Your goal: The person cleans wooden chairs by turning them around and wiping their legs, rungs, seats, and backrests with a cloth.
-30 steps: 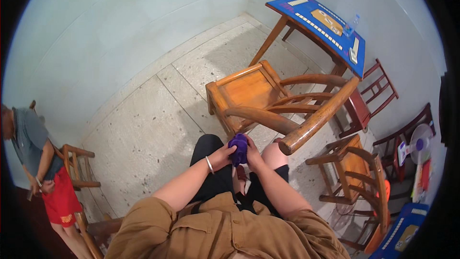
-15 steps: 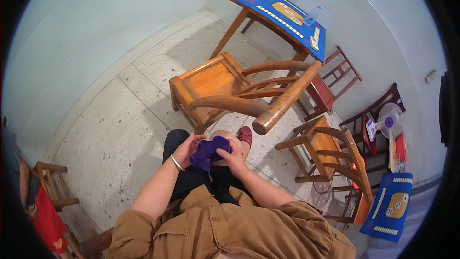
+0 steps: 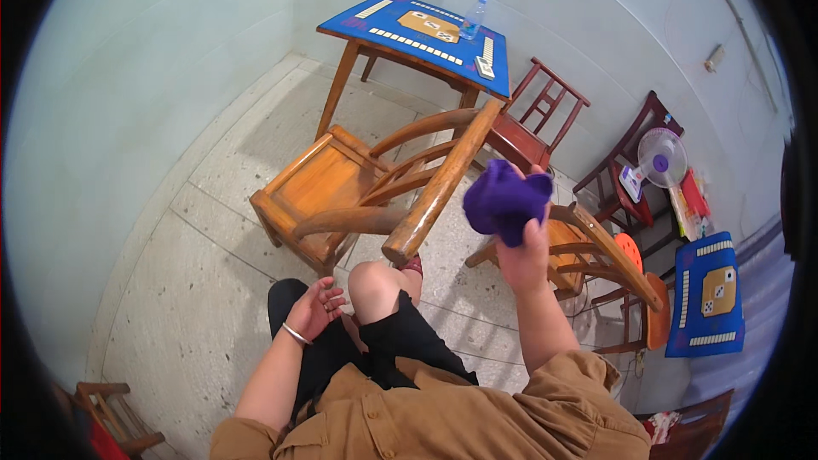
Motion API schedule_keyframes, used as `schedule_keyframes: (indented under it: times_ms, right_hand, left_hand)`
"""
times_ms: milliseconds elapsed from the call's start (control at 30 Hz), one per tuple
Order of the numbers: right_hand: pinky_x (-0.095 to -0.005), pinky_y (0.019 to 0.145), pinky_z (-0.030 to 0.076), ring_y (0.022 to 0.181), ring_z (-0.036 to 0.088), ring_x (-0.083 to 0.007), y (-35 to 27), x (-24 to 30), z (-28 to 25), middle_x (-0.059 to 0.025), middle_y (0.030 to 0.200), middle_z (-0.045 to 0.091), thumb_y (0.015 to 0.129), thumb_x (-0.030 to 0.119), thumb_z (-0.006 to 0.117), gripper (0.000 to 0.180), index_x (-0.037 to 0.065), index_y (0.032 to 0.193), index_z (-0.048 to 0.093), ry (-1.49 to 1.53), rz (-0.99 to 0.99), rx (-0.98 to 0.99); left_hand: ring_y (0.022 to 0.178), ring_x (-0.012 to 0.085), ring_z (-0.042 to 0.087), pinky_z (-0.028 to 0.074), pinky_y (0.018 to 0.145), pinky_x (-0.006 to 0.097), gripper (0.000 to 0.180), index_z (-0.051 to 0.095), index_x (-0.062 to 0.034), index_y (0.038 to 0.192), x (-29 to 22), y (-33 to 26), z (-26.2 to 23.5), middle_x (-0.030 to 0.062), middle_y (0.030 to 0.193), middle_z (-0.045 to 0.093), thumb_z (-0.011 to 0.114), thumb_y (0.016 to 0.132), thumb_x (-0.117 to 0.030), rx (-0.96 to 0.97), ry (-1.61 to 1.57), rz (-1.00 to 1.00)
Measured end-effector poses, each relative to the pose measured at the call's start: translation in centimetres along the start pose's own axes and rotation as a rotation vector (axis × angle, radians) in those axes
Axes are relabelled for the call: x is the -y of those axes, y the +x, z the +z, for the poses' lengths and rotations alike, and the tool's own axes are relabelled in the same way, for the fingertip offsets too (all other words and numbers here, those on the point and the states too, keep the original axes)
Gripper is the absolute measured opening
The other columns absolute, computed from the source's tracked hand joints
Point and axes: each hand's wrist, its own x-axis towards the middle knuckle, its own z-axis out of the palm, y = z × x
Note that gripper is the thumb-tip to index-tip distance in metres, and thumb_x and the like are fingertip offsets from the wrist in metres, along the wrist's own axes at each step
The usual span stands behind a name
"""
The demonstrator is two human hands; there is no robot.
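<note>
A bunched purple cloth (image 3: 504,198) is held up in my right hand (image 3: 527,262), raised in front of the slatted wooden chair on the right. The thumb presses on the cloth's near side; most of the fingers are hidden behind it. Over my thigh, my left hand (image 3: 317,307) is empty, its fingers loosely curled and apart, with a light bangle on the wrist. The cloth's full shape cannot be made out in its folds.
Ahead stands a wooden chair (image 3: 315,177), its curved back toward me. Beyond it, a table with a blue mat (image 3: 354,24) bears rows of white tiles and a plastic bottle (image 3: 473,19). To the right are a fan (image 3: 663,159), more chairs and a second blue mat (image 3: 692,317).
My right hand has lifted the purple cloth up and to the right, away from my lap. My left hand has let go of it. The view has turned rightward.
</note>
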Motion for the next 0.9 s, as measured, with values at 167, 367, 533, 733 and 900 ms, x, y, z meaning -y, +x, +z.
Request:
schedule_keyframes:
  times_ms: [167,367,533,733,900]
  right_hand:
    - [-0.0412,0.100,0.029,0.110,0.048,-0.0302,1.5,-3.0,3.4,-0.0124,0.121,0.052,0.077,0.027,0.061,0.044,0.008,0.116,0.055,-1.223,-0.441,0.632]
    - [-0.0426,0.093,0.033,0.097,0.048,-0.0313,10.1,-5.6,-0.8,-0.0131,0.098,0.057,0.082,0.023,0.055,0.023,0.004,0.095,0.058,-1.034,-0.556,0.334]
    - [-0.0425,0.089,0.038,0.099,0.049,-0.0343,20.9,-7.1,-10.2,-0.0136,0.100,0.059,0.088,0.032,0.053,0.030,0.006,0.101,0.060,-1.286,-0.568,-0.017]
    - [-0.0429,0.088,0.041,0.099,0.053,-0.0343,27.0,-7.0,-13.0,-0.0154,0.101,0.060,0.084,0.044,0.055,0.040,0.009,0.103,0.062,-1.259,-0.134,-0.196]
    - [-0.0433,0.086,0.043,0.095,0.055,-0.0348,24.0,-6.0,-11.4,-0.0164,0.097,0.060,0.078,0.038,0.064,0.041,0.004,0.099,0.060,-1.427,-0.249,-0.083]
  left_hand:
    - [0.094,0.0243,0.059,0.046,0.082,0.038,0.036,0.049,-0.0139,0.117,1.1,0.5,0.6,0.0091,0.106,0.060,0.054,0.091,-0.038,0.005,-0.255,-0.074]
    - [0.097,0.0246,0.058,0.046,0.083,0.039,0.036,0.048,-0.0140,0.121,3.8,-1.3,2.7,0.0096,0.107,0.061,0.052,0.092,-0.035,-0.118,1.095,0.434]
    - [0.097,0.0244,0.058,0.045,0.084,0.040,0.037,0.047,-0.0147,0.122,5.9,-1.0,5.0,0.0092,0.109,0.060,0.054,0.091,-0.035,-0.187,1.101,0.457]
    - [0.097,0.0243,0.058,0.045,0.084,0.040,0.049,0.046,-0.0161,0.122,2.3,0.2,3.0,0.0084,0.110,0.058,0.064,0.084,-0.040,-0.186,1.087,0.384]
    - [0.099,0.0247,0.057,0.045,0.084,0.041,0.050,0.046,-0.0160,0.122,5.0,-0.3,4.4,0.0089,0.110,0.058,0.066,0.082,-0.040,-0.153,1.108,0.419]
